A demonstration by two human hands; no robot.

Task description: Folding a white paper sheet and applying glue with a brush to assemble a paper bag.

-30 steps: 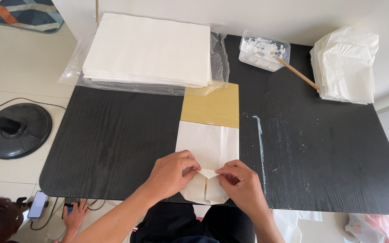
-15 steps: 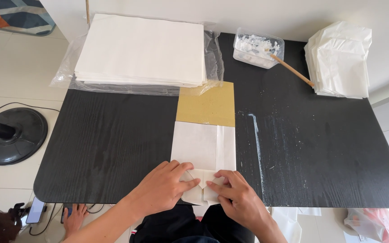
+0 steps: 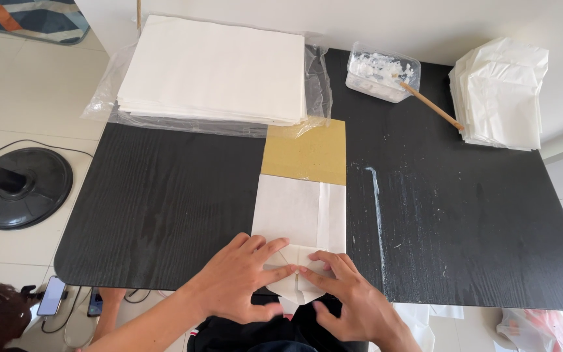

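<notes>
At the near edge of the black table (image 3: 164, 195), the folded white paper bag (image 3: 300, 215) lies flat under both hands: left hand (image 3: 239, 277) and right hand (image 3: 353, 300) press spread, flat fingers (image 3: 275, 246) on its folded end, gripping nothing

Black wood-grain rectangular table (image 3: 164, 208) fills most of frame. Upper left: thick stack of large white paper sheets (image 3: 213, 68) on clear plastic wrap (image 3: 109, 98). Centre: tan cardboard rectangle (image 3: 304, 151), folded white paper bag (image 3: 298, 215) overlapping its lower edge and reaching the near table edge. Upper centre-right: clear plastic tub of white paste (image 3: 380, 73) with wooden stick (image 3: 433, 107). Upper right: pile of folded white paper bags (image 3: 500, 94). White smears (image 3: 378, 208) right of centre.
</notes>
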